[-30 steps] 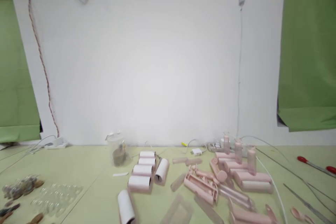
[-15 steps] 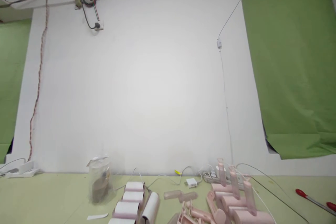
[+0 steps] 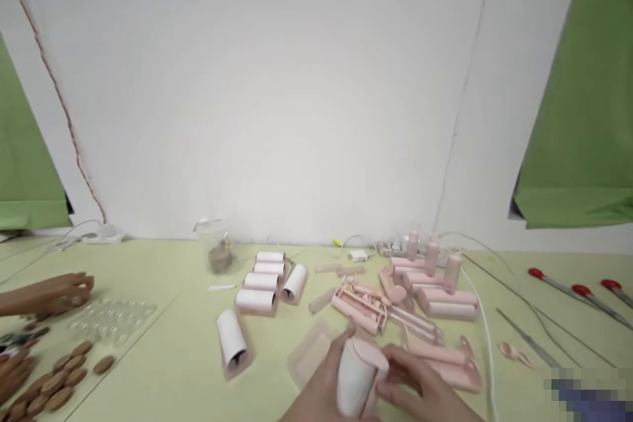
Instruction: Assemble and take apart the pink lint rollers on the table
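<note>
At the bottom of the view, my left hand (image 3: 321, 379) is wrapped round a white-and-pink cylindrical housing (image 3: 355, 379) with a flat pink end. My right hand (image 3: 415, 382) pinches the right side of the same housing with bent fingers. Just beyond my hands lies a pink frame (image 3: 359, 310) with small pink parts on it. A larger pink shell (image 3: 452, 362) rests by my right wrist. A clear, faintly pink plastic tray (image 3: 309, 353) sits beside my left hand.
White tubular covers (image 3: 257, 300) stand in a row left of centre, with one loose cover (image 3: 231, 339) nearer. Pink cylinders (image 3: 448, 297), a white cable (image 3: 487, 336) and red-handled tools (image 3: 586, 293) occupy the right. A co-worker's hand (image 3: 64, 293) is beside a bubble sheet (image 3: 111, 320) and brown discs (image 3: 62, 376).
The view has tilted down from the wall to the table. My hands and the housing they hold are now visible, along with a co-worker's hands at the left.
</note>
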Available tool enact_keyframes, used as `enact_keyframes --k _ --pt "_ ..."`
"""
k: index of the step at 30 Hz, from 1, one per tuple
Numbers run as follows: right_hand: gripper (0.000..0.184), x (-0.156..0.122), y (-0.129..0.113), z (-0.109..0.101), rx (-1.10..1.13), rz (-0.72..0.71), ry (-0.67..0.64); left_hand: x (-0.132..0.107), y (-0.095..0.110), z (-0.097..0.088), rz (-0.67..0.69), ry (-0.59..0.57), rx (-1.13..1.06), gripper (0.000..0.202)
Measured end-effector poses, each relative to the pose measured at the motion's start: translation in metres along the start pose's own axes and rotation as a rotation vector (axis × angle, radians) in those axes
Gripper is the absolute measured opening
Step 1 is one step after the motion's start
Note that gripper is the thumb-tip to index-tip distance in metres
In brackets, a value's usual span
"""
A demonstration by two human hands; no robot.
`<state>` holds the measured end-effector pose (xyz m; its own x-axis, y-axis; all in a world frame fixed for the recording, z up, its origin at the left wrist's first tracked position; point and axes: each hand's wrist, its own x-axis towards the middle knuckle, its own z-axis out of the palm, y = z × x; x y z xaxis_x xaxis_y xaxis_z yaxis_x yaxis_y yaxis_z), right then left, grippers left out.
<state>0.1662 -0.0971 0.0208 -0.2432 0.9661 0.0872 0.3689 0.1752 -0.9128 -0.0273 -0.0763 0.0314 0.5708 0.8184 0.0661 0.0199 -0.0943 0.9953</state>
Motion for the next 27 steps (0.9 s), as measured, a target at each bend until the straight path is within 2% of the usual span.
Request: enact_keyframes --k 2,4,5,7,9,12,14,17,20,23,25,27 --pt "0.030 0.009 -0.009 0.001 0.162 -0.025 0.017 0.002 0.002 -0.014 0.071 0.013 0.172 0.094" --pt "0.031 0.022 -0.019 -0.003 0.211 -0.058 0.061 0.002 -0.004 -0.032 0.094 0.081 0.421 0.106" --pt "0.032 0.028 -0.023 -0.005 0.191 -0.084 0.087 0.002 -0.010 -0.041 0.060 0.132 0.522 0.109" --pt "0.034 0.041 -0.031 -0.008 0.085 -0.160 0.094 0.000 -0.026 -0.055 -0.059 0.221 0.581 0.106" --pt "0.033 0.053 -0.038 -0.005 -0.069 -0.239 0.046 -0.004 -0.045 -0.062 -0.116 0.217 0.482 0.095" --pt "0.034 0.066 -0.042 0.007 -0.315 -0.347 -0.099 -0.009 -0.065 -0.063 -0.035 0.072 0.245 0.090" --pt "0.034 0.070 -0.040 0.018 -0.489 -0.392 -0.187 -0.010 -0.070 -0.062 0.005 0.007 0.153 0.089" --pt "0.032 0.067 -0.030 0.035 -0.646 -0.377 -0.239 -0.009 -0.067 -0.063 0.001 -0.030 0.152 0.071" --pt "0.031 0.058 -0.017 0.051 -0.644 -0.337 -0.210 -0.008 -0.060 -0.064 0.005 -0.045 0.222 0.051" --pt "0.036 0.054 -0.009 0.056 -0.638 -0.345 -0.141 -0.009 -0.056 -0.065 0.025 -0.040 0.223 0.049" --pt "0.037 0.058 -0.010 0.047 -0.609 -0.341 -0.058 -0.009 -0.057 -0.066 0.003 -0.043 0.205 0.052" --pt "0.032 0.069 -0.012 0.028 -0.636 -0.285 0.043 -0.010 -0.059 -0.066 -0.038 -0.050 0.196 0.056"
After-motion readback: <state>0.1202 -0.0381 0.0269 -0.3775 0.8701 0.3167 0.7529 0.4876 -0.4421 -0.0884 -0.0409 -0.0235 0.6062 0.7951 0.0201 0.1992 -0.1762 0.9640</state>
